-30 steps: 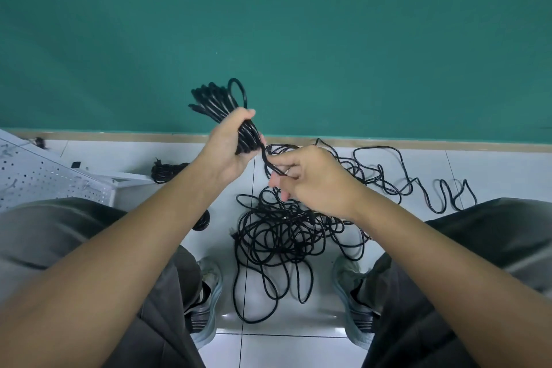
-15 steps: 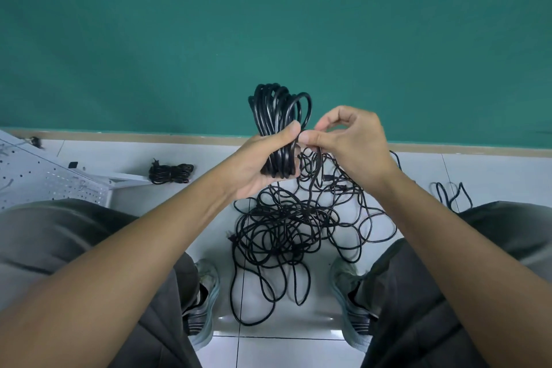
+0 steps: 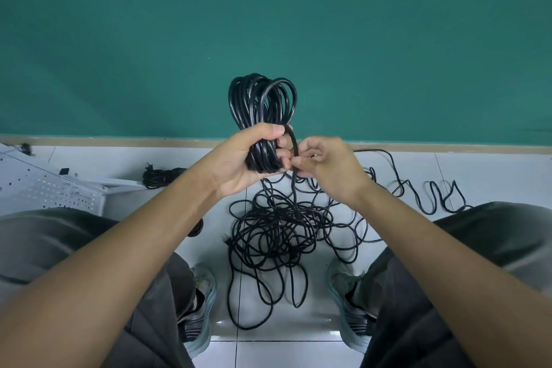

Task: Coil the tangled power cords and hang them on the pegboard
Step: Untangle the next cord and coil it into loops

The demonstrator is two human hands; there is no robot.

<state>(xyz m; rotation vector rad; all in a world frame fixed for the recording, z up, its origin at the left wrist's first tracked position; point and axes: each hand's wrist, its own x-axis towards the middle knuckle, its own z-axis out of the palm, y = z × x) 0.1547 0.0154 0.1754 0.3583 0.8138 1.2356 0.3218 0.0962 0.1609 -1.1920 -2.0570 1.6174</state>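
Note:
My left hand (image 3: 239, 158) grips a coil of black power cord (image 3: 260, 98), its loops standing upright in front of the green wall. Right beside it, my right hand (image 3: 325, 167) pinches the free strand of that cord just below the coil. The strand drops into a tangled pile of black cord (image 3: 280, 233) on the white tiled floor between my feet. More loose cord (image 3: 430, 191) snakes away to the right. A white pegboard (image 3: 44, 188) lies flat at the left edge.
A small coiled black cord (image 3: 162, 176) lies on the floor near the pegboard. Another dark coil (image 3: 197, 227) peeks out behind my left forearm. My knees and shoes (image 3: 200, 302) flank the pile. A green wall (image 3: 268, 24) rises close ahead.
The coil has turned upright and gained a loop. My right hand came up from the pile, laid the strand over the coil, and now sits slightly lower beside my left hand.

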